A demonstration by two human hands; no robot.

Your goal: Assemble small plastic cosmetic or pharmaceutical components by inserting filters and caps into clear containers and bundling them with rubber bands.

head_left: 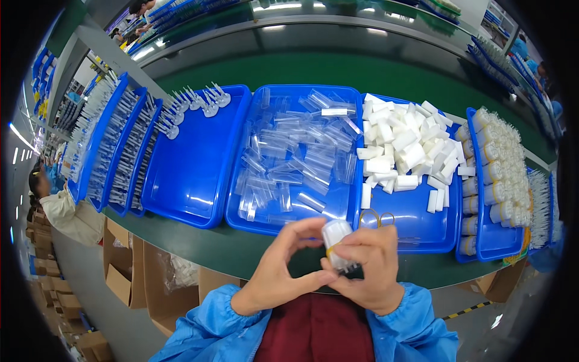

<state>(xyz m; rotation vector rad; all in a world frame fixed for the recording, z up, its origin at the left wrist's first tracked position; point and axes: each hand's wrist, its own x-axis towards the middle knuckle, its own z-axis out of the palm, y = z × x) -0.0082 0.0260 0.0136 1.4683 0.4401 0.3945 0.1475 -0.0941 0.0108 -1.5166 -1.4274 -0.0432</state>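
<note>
In front of my body, both hands meet at a white, partly clear cylinder-shaped piece (pixel 339 231) with a yellow band round it. My right hand (pixel 369 268) is closed on its side, the fingers bent over the band. My left hand (pixel 283 262) curls round from the other side, its index finger at the upper end and its thumb near the lower end. A small dark part shows under the piece, too hidden to name. Just beyond the hands lie a blue tray of clear plastic sleeves (pixel 283 136) and a blue tray of white blocks (pixel 410 142).
On the left, a blue tray (pixel 193 163) holds several clear stemmed parts (pixel 211 99) at its far end, beside tilted trays of similar parts (pixel 90 139). Scissors (pixel 377 218) lie in the block tray. Banded white bundles (pixel 497 166) fill a tray at right. Cardboard boxes (pixel 163 283) stand below.
</note>
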